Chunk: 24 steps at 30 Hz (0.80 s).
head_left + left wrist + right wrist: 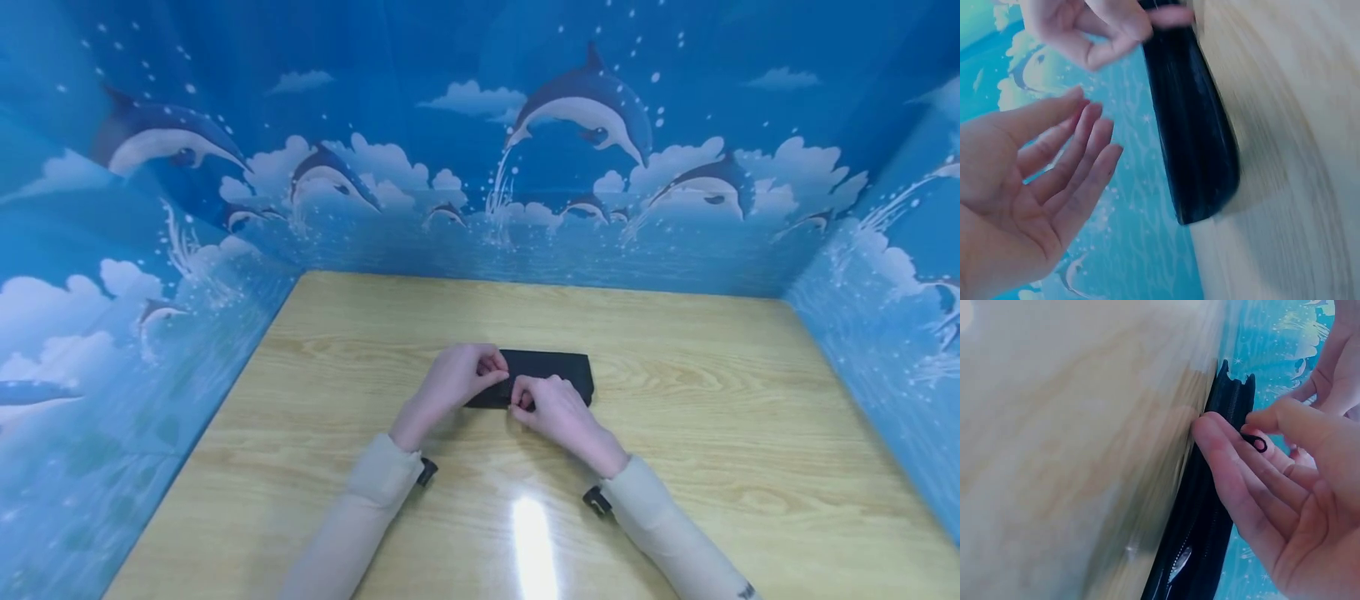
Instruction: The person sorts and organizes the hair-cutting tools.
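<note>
A long black zippered pouch (pixel 551 365) lies on the table under both hands. My right hand (pixel 553 408) is at its near edge. In the right wrist view, that hand's thumb and fingers pinch a black looped zipper pull (pixel 1255 442) on the pouch's zipper (pixel 1234 406). Farther along, the zipper teeth are parted, and something shiny (pixel 1180 562) shows in the gap. My left hand (pixel 457 375) hovers over the pouch's left part. The left wrist view shows this left hand (pixel 1047 181) with loosely bent fingers, thumb near the fingertips, nothing visible between them and apart from the pouch.
The wood-grain table (pixel 675 500) spreads around the pouch, with a bright light reflection near the front. A blue dolphin-print curtain (pixel 480 167) encloses the back and both sides. Dark wrist straps (pixel 597 501) show at both sleeve cuffs.
</note>
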{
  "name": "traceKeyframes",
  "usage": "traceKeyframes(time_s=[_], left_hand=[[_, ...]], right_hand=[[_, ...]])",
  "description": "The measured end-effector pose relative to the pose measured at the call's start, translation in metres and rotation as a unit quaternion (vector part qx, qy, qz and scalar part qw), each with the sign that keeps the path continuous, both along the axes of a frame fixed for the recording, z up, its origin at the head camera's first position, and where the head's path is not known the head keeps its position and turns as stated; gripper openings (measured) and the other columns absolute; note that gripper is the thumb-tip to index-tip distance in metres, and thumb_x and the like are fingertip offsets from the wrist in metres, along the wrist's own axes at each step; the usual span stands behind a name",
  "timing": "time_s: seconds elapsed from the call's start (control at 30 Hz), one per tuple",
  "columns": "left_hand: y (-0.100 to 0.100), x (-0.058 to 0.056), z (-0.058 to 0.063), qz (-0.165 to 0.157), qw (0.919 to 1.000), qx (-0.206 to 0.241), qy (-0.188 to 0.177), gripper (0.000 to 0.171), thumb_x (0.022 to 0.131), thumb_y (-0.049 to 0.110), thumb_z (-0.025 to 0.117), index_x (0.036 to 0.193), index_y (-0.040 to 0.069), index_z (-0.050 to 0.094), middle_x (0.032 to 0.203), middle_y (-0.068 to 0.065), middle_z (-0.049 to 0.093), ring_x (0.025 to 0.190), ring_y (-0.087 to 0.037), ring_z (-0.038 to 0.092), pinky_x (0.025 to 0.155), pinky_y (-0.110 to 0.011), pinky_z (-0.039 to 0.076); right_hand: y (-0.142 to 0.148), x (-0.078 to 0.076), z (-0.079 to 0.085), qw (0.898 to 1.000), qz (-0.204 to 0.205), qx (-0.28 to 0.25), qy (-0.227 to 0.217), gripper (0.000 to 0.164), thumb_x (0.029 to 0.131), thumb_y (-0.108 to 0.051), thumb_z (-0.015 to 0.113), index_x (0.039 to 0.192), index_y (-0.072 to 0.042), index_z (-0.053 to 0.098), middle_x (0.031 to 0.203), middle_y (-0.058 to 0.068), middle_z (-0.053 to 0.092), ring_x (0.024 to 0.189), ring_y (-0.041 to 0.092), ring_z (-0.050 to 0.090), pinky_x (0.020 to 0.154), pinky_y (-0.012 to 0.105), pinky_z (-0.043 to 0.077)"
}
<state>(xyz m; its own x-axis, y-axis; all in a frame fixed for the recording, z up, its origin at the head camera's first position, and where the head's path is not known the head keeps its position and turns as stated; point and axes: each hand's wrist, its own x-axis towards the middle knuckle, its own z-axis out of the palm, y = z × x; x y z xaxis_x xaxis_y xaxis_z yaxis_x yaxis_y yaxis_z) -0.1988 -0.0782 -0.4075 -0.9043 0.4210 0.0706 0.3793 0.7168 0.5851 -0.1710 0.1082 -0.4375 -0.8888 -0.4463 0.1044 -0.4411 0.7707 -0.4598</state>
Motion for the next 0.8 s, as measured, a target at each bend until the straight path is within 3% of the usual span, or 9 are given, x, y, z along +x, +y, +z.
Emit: traceKeyframes(time_s=[0.13,0.23,0.33,0.53,0.8], left_hand=[[-0.005,-0.008,-0.004,-0.016,0.9996,-0.020,0.013,0.034,0.090,0.026,0.079,0.119,0.010,0.070,0.120,-0.007,0.070,0.114,-0.026,0.065,0.100,-0.041,0.052],[-0.008,-0.012,-0.012,-0.035,0.9971,-0.068,0.006,0.062,0.087,0.034,0.081,0.140,0.010,0.059,0.145,-0.013,0.056,0.136,-0.034,0.049,0.113,-0.049,0.041],[-0.009,-0.015,-0.019,-0.047,0.9940,-0.099,-0.007,0.082,0.084,0.042,0.082,0.151,0.012,0.047,0.158,-0.015,0.040,0.146,-0.037,0.035,0.118,-0.053,0.034],[-0.003,-0.017,-0.024,-0.047,0.9921,-0.111,-0.035,0.102,0.077,0.046,0.087,0.157,0.010,0.035,0.162,-0.019,0.031,0.149,-0.040,0.029,0.118,-0.052,0.034],[0.003,-0.020,-0.027,-0.028,0.9894,-0.142,-0.017,0.098,0.074,0.043,0.090,0.152,0.005,0.043,0.152,-0.019,0.046,0.141,-0.037,0.042,0.116,-0.047,0.039]], right_hand=[[0.002,0.001,0.000,1.000,-0.007,-0.010,-0.018,0.009,0.094,-0.017,0.074,0.089,-0.014,0.067,0.066,-0.007,0.067,0.046,0.000,0.051,0.046,0.019,0.040],[0.002,0.002,0.000,0.999,-0.018,-0.022,-0.037,0.007,0.094,-0.013,0.073,0.094,-0.011,0.066,0.074,-0.003,0.073,0.047,0.000,0.054,0.048,0.021,0.044],[0.003,0.004,0.000,0.999,-0.040,-0.016,-0.033,0.009,0.091,-0.013,0.076,0.093,-0.011,0.067,0.076,-0.002,0.075,0.053,0.002,0.060,0.057,0.024,0.049],[0.001,0.005,0.001,0.997,-0.074,-0.001,-0.001,0.010,0.084,-0.013,0.082,0.083,-0.013,0.073,0.076,0.000,0.076,0.074,0.016,0.073,0.072,0.034,0.056],[0.000,0.003,0.000,0.997,-0.074,-0.004,0.025,0.014,0.079,-0.007,0.082,0.074,-0.016,0.072,0.069,-0.003,0.073,0.064,0.011,0.069,0.064,0.031,0.055]])
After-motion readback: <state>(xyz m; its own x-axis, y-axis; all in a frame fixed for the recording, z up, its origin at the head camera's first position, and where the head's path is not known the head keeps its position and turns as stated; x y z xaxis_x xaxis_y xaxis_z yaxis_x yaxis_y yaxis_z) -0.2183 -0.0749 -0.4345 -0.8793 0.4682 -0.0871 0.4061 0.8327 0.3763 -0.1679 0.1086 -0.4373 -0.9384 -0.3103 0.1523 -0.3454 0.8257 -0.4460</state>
